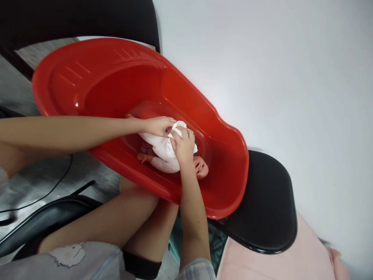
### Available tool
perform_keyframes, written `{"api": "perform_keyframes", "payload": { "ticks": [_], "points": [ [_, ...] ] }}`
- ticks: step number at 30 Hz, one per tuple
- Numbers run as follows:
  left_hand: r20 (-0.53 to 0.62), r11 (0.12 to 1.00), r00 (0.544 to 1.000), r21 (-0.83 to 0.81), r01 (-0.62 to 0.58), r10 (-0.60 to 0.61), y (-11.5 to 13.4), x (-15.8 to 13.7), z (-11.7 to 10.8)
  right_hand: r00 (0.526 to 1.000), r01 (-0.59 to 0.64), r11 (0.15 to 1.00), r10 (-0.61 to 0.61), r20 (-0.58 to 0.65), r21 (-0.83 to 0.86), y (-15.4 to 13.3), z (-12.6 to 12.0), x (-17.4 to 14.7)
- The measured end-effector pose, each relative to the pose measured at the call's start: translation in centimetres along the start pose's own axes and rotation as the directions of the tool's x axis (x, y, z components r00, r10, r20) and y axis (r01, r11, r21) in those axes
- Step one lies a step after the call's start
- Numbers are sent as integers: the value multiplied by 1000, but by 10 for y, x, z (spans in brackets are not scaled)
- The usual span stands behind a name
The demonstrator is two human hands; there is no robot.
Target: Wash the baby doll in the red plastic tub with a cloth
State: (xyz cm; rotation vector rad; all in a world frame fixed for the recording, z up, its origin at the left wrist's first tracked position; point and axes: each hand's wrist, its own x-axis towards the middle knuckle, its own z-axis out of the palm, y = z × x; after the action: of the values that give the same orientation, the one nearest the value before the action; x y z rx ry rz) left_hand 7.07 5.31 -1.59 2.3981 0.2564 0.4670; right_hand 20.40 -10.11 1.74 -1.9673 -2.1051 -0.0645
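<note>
A small baby doll in white clothing lies on its side in the bottom of a red plastic baby tub. My left hand reaches in from the left and pinches the white cloth on the doll's body. From below, my right hand comes in and grips the same white cloth near the doll's shoulders. The two hands touch each other over the doll. The doll's head and one small arm show; its legs are hidden under my left hand.
The tub rests across a black chair seat at the right and another black chair behind. My bare knees sit under the tub. A pink cushion lies at lower right, a black cable on the floor at left, and a white wall behind.
</note>
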Motion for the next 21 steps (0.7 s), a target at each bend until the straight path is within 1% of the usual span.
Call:
{"api": "perform_keyframes", "payload": {
  "ticks": [4, 7, 11, 15, 18, 21],
  "points": [
    [10, 1000, 1000, -12, -25, 25, -7, 1, 2, 993, 96, 995, -97, 71, 26, 4, -7, 1],
    [7, 999, 999, -20, -32, 32, -13, 1, 3, 990, 99, 995, -102, 99, 27, 5, -9, 2],
    [17, 997, 997, -38, -71, 72, -17, 3, 4, 997, 12, 1000, -12, 76, -6, 0, -5, 1],
    [31, 998, 998, -19, -61, 61, -12, 2, 3, 996, -88, 996, 88, 26, -5, -5, 3, 0],
    [42, 999, 998, -8, -47, 47, -7, 1, 0, 987, -157, 987, 158, -31, 28, -7, 8, -1],
    [50, 999, 997, -3, -55, 55, -3, 1, -1, 967, -237, 970, 242, -83, 60, -8, 10, -1]
  ]
}}
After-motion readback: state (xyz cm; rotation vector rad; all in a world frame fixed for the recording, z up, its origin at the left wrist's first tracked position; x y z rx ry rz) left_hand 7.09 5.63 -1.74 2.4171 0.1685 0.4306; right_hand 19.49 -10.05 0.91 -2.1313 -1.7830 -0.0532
